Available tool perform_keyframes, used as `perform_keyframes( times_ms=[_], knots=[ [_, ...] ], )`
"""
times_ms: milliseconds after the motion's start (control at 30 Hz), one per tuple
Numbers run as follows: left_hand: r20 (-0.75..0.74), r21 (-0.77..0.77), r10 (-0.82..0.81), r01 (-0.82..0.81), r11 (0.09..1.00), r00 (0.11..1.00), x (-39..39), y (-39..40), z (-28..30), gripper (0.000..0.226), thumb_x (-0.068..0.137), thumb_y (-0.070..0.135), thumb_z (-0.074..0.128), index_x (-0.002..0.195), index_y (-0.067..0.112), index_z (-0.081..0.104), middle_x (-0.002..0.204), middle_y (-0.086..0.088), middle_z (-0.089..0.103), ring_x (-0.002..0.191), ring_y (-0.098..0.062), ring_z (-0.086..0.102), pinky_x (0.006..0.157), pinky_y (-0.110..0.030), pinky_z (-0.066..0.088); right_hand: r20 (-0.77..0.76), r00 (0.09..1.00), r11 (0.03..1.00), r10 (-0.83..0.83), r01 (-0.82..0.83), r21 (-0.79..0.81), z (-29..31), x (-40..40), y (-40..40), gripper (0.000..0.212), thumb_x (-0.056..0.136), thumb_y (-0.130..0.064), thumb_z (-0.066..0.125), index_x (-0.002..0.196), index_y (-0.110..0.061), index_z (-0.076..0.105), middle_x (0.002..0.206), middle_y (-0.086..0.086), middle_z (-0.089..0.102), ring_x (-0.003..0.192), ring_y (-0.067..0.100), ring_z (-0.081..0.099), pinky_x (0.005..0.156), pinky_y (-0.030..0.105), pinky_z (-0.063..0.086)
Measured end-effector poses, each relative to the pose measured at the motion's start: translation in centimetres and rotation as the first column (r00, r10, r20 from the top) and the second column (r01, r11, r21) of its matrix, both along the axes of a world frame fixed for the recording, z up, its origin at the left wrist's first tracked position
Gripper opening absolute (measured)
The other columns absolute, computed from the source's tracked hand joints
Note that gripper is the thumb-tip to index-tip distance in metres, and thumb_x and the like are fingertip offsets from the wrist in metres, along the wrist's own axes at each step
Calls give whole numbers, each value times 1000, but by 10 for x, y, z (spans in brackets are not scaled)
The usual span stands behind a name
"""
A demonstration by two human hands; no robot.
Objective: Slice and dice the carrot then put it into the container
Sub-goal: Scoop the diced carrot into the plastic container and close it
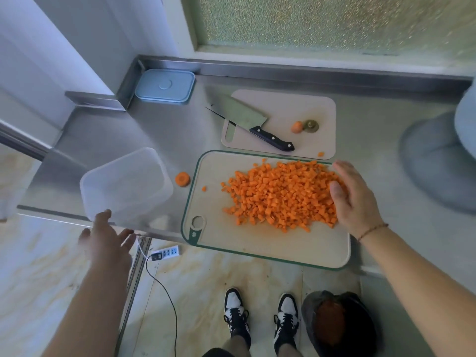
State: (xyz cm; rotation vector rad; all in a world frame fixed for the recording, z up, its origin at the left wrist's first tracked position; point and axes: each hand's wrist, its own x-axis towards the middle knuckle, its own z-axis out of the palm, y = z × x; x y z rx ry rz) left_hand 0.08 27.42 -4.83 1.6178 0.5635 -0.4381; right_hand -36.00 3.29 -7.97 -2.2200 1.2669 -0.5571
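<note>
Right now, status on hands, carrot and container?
Left hand open, reaching at container, empty. Right hand open against diced carrot on board. Stray carrot slice between.

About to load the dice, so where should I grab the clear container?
Take the clear container by its near short wall, coming from the counter's front edge where the left hand already is. It sits upright, mouth up and empty, so fingers can hook over that rim.

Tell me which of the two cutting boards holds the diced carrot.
The near, green-edged cutting board holds the diced carrot. The plain beige board behind it carries the cleaver and carrot ends.
</note>
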Motion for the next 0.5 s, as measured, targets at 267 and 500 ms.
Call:
perform_keyframes(
  times_ms=[267, 500],
  knots=[
    [8, -32, -83, 83, 996, 996, -1, 22, 8, 43, 104, 0, 32, 144, 10, 45, 130, -10, 44, 96, -23, 61, 97, -34, 49, -81, 974, 977, 213, -212, 12, -16, 6, -21, 85, 92, -72, 11, 147, -12, 38, 156, 5, 33, 148, 16, 19, 119, 36, 17],
    [-120, -76, -208, 200, 977, 971, -59, 118, 6, 29, 102, 17, 40, 104, 23, 68, 94, -2, 76, 53, -8, 65, 47, -19, 54, -27, 956, 956, 293, -293, -24, -22, 8, -25, 82, 95, -68, 15, 145, -9, 42, 153, 6, 39, 147, 20, 23, 120, 41, 21]
  ],
)
